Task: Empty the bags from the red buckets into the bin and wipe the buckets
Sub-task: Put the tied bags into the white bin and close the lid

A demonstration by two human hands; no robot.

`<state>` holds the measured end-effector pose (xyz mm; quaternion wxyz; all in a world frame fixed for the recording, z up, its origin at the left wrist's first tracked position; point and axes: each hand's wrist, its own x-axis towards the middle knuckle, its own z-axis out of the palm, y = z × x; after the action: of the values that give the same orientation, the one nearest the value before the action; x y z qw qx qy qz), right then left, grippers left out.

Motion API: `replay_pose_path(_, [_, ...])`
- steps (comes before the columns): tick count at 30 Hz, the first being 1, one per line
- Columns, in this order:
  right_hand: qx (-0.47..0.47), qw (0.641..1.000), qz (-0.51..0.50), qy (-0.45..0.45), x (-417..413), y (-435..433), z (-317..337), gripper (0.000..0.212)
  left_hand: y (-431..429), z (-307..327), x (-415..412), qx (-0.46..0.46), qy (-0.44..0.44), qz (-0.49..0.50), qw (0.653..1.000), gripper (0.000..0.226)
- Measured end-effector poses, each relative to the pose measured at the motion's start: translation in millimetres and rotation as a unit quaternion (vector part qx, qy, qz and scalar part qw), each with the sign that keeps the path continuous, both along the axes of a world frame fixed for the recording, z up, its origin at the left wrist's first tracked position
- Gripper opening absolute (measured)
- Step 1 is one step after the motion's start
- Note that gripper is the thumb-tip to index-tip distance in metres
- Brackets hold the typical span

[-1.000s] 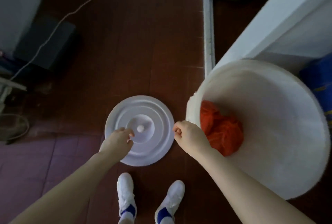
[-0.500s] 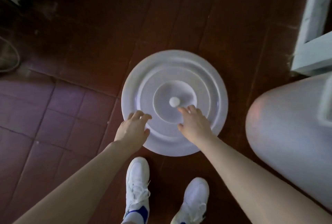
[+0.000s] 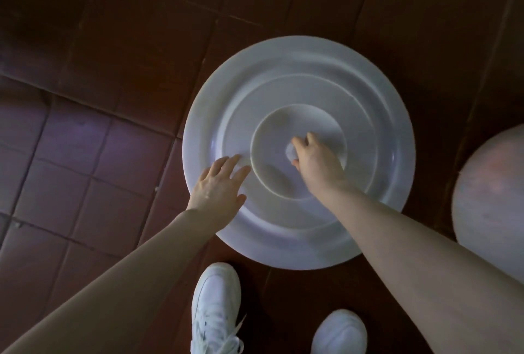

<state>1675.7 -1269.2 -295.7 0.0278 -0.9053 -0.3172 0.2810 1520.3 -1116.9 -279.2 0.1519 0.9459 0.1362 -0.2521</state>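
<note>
Left hand first: my fingers are straight and spread, lying on the outer ring of the lid at its lower left, holding nothing. Half a second ago that hand sat at the lid's near edge with the fingers bent; it has since slid up onto the ring. Further right, my right hand has gone from reaching beside the knob to closing round it, thumb on one side and fingers curled over the other, in the middle of the frame. A second ago both hands were loose fists above the lid, and the bin beside it stood open with a red bundle down inside. I take that for an emptied bag, so I judge that part done and that I am now picking the lid up to cover the bin, with the wiping yet to come. No bucket shows. The lid lies flat on the dark tiled floor, top side and knob facing up at me; being round, it has no long axis. At the right edge only the pale curved wall of the bin shows, near the lid but apart from it, its mouth out of sight, so I cannot tell which way it opens. My white shoes stand at the bottom, just below the lid.
</note>
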Motion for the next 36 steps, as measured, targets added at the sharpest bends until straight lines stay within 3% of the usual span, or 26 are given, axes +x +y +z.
replay_pose_path(6, [-0.009, 1.0, -0.002, 0.008, -19.0, -5.4, 94.4, 0.035, 6.5, 94.3, -13.7, -0.012, -0.047, 0.003, 0.999, 0.053])
replay_pose_path(13, [0.005, 1.0, 0.014, -0.017, -27.3, 6.5, 288.8, 0.038, 27.8, 280.9, -28.5, -0.013, -0.1, 0.021, 0.995, 0.056])
replay_pose_path(19, [0.03, 0.998, -0.027, -0.056, -20.2, -0.2, 457.0, 0.042, 41.5, 439.5, -16.1, -0.002, -0.163, -0.028, 0.986, 0.053])
replay_pose_path(24, [0.046, 0.992, -0.072, -0.091, -0.4, -33.2, 561.0, 0.047, 29.9, 540.8, 18.5, -0.002, -0.213, -0.091, 0.973, 0.047])
replay_pose_path(29, [0.05, 0.981, -0.126, -0.138, 22.2, -101.3, 614.4, 0.044, -19.1, 587.0, 75.2, -0.012, -0.25, -0.149, 0.957, 0.044])
replay_pose_path(36, [0.04, 0.959, -0.253, -0.122, 47.9, -253.2, 623.0, 0.04, -154.5, 587.4, 154.1, -0.054, -0.251, -0.219, 0.941, 0.046])
